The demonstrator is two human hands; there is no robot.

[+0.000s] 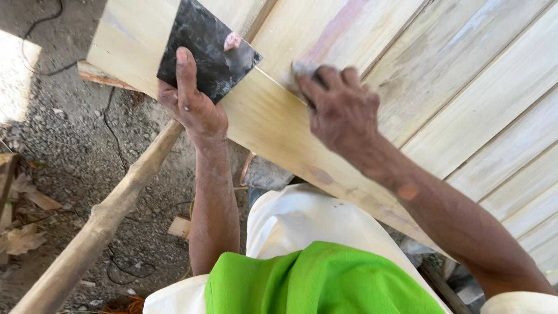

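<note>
My left hand [189,99] holds a dark, smeared square plate [206,49] by its lower corner, thumb up along its face. A small pinkish dab of paste [232,40] sits on the plate. My right hand [340,104] presses down on the pale wooden planks [465,87], its fingers closed over a small grey tool or pad [299,70] of which only an edge shows. Pinkish filler streaks [340,23] mark the plank just above that hand.
A rough round wooden pole [99,224] slants under the planks at the left. Gravel ground [64,134] with black cables, dry leaves and wood scraps lies below. My white and bright green clothing [314,279] fills the bottom centre.
</note>
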